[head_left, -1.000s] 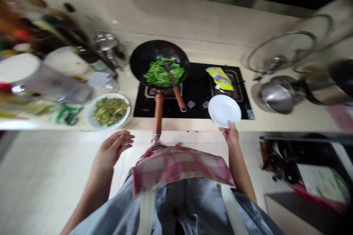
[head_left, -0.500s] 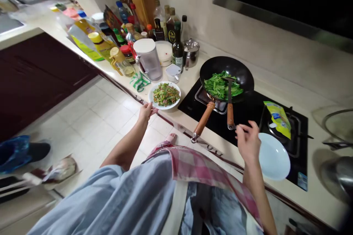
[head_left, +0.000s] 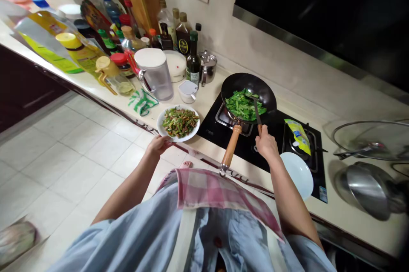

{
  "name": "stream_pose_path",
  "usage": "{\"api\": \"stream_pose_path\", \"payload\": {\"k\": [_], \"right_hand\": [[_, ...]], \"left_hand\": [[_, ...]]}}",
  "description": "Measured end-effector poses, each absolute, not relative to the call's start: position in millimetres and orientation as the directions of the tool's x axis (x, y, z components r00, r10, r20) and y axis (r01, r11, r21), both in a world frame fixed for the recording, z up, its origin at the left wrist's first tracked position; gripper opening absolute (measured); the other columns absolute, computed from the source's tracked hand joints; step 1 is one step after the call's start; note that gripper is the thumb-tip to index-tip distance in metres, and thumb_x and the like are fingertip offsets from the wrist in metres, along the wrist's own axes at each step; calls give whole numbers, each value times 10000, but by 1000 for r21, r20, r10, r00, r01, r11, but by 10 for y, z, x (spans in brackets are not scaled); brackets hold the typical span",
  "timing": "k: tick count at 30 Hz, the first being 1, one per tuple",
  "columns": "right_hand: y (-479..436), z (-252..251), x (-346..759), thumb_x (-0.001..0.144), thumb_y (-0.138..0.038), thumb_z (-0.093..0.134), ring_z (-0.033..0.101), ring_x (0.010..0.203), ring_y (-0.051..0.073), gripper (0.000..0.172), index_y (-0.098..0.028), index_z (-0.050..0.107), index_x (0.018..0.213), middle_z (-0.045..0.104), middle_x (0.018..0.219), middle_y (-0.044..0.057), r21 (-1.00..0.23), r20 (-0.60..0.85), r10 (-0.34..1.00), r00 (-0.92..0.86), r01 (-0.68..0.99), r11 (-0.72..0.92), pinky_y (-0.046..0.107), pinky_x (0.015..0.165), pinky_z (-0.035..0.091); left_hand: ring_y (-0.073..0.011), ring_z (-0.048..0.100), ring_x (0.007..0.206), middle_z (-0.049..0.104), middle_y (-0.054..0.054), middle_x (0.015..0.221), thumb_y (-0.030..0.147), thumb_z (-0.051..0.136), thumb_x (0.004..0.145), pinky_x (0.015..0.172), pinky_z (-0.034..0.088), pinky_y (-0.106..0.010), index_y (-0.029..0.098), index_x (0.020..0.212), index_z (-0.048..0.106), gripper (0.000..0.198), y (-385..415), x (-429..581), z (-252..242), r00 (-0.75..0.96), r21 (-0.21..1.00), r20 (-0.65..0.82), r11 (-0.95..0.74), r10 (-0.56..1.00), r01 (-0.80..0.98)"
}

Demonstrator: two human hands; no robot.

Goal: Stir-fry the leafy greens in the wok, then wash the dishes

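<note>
My right hand (head_left: pixel 266 144) is shut on the dark handle of a metal spatula (head_left: pixel 256 112), whose blade rests among the stir-fried greens (head_left: pixel 244 106) in a black wok (head_left: pixel 249 87). The wok has a long wooden handle (head_left: pixel 230 146) and sits on the left burner of a black gas hob (head_left: pixel 206 126). My left hand (head_left: pixel 159 144) grips the near rim of a white plate (head_left: pixel 197 126) heaped with a cooked green-and-brown stir-fry. A bare white plate (head_left: pixel 298 174) lies on the hob, partly behind my right forearm.
A yellow packet (head_left: pixel 298 136) lies on the right burner. Bottles, a lidded jug (head_left: pixel 154 74) and a small steel pot (head_left: pixel 207 67) crowd the counter behind. A glass lid (head_left: pixel 370 140) and steel pan (head_left: pixel 367 191) stand at right.
The view has swung toward the hob. My right hand has moved from beside the bare plate onto the spatula handle. The bare plate stays on the hob, and my left hand stays at the food plate's rim.
</note>
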State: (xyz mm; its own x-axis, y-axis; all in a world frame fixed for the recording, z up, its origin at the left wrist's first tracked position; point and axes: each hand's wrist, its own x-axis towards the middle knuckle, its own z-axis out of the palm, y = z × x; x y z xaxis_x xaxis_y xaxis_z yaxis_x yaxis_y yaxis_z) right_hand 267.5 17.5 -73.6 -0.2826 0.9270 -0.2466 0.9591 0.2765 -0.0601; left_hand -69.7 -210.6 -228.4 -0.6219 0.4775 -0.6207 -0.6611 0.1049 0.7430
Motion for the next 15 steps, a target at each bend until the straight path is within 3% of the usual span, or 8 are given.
{"api": "stream_pose_path", "payload": {"k": [3, 7, 11, 15], "right_hand": [[177, -639, 2807, 965, -278, 395, 685, 889, 285, 535, -127, 395, 1478, 704, 1017, 173, 5, -217, 937, -272, 960, 280, 375, 795, 486], [184, -557, 3020, 943, -312, 418, 669, 770, 279, 537, -93, 487, 1429, 709, 912, 166, -15, 7, 948, -318, 948, 318, 368, 751, 481], [169, -604, 3191, 897, -388, 442, 625, 660, 256, 571, -107, 579, 1375, 706, 838, 132, -172, 183, 925, -332, 916, 362, 368, 699, 487], [113, -719, 3299, 860, -480, 465, 575, 574, 211, 649, -130, 593, 1391, 674, 749, 74, -388, 235, 934, -268, 856, 343, 352, 648, 501]], "left_hand": [[-189, 697, 568, 715, -76, 680, -42, 608, 586, 585, 630, -300, 104, 829, 616, 284, -2111, -802, -2299, -567, 716, -630, 115, 530, -689], [-208, 717, 630, 725, -71, 724, -26, 609, 578, 620, 637, -329, 112, 898, 622, 349, -2112, -851, -2341, -581, 730, -611, 99, 538, -676], [-224, 731, 687, 728, -72, 776, -28, 628, 574, 701, 650, -393, 110, 934, 622, 386, -2170, -774, -2367, -589, 725, -586, 34, 556, -688], [-217, 727, 682, 726, -75, 768, -42, 629, 571, 716, 653, -393, 109, 878, 620, 342, -2301, -643, -2309, -592, 700, -595, -11, 544, -714]]}}
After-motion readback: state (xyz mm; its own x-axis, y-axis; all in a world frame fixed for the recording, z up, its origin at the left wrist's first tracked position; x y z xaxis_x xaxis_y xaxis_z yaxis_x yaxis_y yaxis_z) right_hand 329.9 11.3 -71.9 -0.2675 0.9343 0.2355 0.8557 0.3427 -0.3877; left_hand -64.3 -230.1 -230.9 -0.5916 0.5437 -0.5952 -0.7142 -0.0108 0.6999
